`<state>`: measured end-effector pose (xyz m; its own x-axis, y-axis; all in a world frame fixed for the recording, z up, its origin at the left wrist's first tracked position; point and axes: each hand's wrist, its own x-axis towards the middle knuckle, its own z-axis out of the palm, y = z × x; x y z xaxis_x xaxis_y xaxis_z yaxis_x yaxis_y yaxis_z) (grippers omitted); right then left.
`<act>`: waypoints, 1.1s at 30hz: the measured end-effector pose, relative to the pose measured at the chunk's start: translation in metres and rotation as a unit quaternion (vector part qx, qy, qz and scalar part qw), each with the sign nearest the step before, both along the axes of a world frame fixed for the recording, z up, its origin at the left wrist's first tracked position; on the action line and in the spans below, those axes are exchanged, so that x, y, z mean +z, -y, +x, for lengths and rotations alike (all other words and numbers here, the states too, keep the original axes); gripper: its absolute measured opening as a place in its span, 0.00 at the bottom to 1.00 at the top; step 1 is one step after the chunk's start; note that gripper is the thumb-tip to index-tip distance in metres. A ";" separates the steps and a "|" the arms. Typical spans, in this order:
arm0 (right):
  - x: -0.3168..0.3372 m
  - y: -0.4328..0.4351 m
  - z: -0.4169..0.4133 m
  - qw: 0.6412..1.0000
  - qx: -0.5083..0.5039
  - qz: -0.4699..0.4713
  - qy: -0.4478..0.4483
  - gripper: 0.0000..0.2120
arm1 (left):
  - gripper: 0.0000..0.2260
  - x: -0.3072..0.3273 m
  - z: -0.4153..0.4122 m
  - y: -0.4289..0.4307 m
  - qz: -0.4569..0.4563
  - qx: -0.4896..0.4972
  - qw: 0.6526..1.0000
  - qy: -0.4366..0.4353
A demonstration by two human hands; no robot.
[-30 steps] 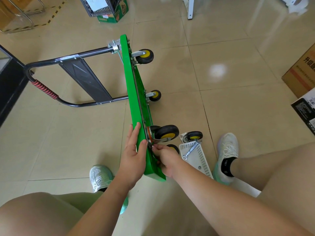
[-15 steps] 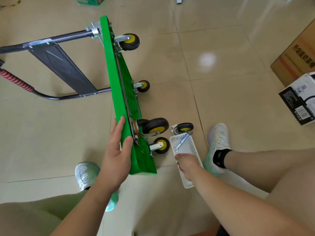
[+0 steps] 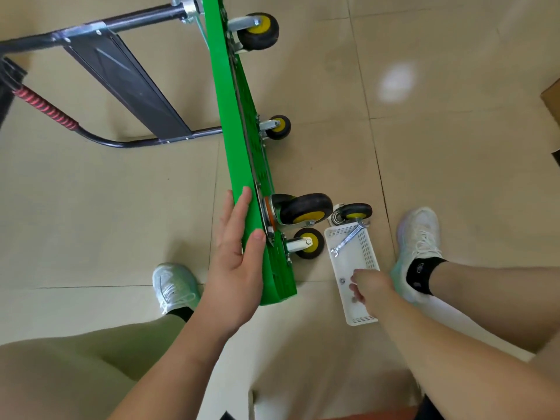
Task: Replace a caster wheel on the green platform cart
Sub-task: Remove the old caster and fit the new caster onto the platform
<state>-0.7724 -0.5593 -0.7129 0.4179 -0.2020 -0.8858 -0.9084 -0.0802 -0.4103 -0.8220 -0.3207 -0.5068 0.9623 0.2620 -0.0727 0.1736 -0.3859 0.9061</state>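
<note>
With the left hand (image 3: pixel 239 262), clasps the near end of the green platform cart (image 3: pixel 239 116), tipped up on its long side on the floor: fingers straight along the deck face, thumb hooked over the upper edge. With the right hand (image 3: pixel 368 286), reaches into the near half of a white basket (image 3: pixel 368 256) on the floor just right of the cart, fingers bent down over small metal fasteners (image 3: pixel 342 280); cannot tell whether pinching one. At the basket's far end, a wrench (image 3: pixel 348 239) slanting up onto the rim. By the left thumb, plate against the cart's underside, a large caster wheel (image 3: pixel 306 209), black with a yellow hub, above a smaller mounted wheel (image 3: pixel 309 242). At the basket's far edge, a loose caster (image 3: pixel 354 212). Farther along the underside, two more wheels (image 3: pixel 280 127). From the cart's far end, out to the left, the black handle (image 3: pixel 45 110) with a red-wrapped grip.
</note>
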 end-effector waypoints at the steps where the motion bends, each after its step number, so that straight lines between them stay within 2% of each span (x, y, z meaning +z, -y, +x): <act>1: 0.012 -0.007 0.003 1.000 0.001 0.006 0.019 0.13 | 0.25 0.002 0.000 0.001 0.002 -0.003 1.000 -0.007; 4: 0.064 -0.038 0.004 0.994 0.016 0.067 0.080 0.09 | 0.26 0.007 0.002 0.003 -0.010 -0.001 1.000 -0.015; 7: 0.125 -0.064 -0.001 0.973 0.083 0.164 0.141 0.04 | 0.25 0.010 0.001 0.006 -0.030 -0.002 0.999 -0.015; 11: 0.164 -0.087 -0.004 0.945 0.106 0.238 0.199 0.06 | 0.25 0.011 0.002 0.006 -0.044 -0.001 0.999 -0.018; 15: 0.185 -0.103 0.001 0.946 0.092 0.218 0.219 0.12 | 0.25 0.010 0.002 0.005 -0.054 -0.002 0.998 -0.014; 20: 0.187 -0.115 0.001 0.953 0.085 0.198 0.212 0.13 | 0.25 0.009 0.001 0.005 -0.057 -0.004 0.998 -0.013; 25: 0.188 -0.114 0.005 0.949 0.080 0.214 0.219 0.07 | 0.25 0.007 0.001 0.004 -0.050 -0.005 0.999 -0.017; 30: 0.187 -0.113 0.006 0.952 0.094 0.197 0.213 0.10 | 0.24 0.006 0.002 0.005 -0.053 -0.005 0.998 -0.015; 33: 0.184 -0.114 0.006 0.946 0.095 0.201 0.235 0.06 | 0.25 0.005 0.002 0.004 -0.044 -0.006 0.999 -0.013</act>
<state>-0.7665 -0.4451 -0.5289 0.7801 0.2293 -0.5821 -0.6026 0.0248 -0.7977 -0.8204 -0.3243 -0.5017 0.9626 0.2428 -0.1205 0.1940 -0.3065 0.9319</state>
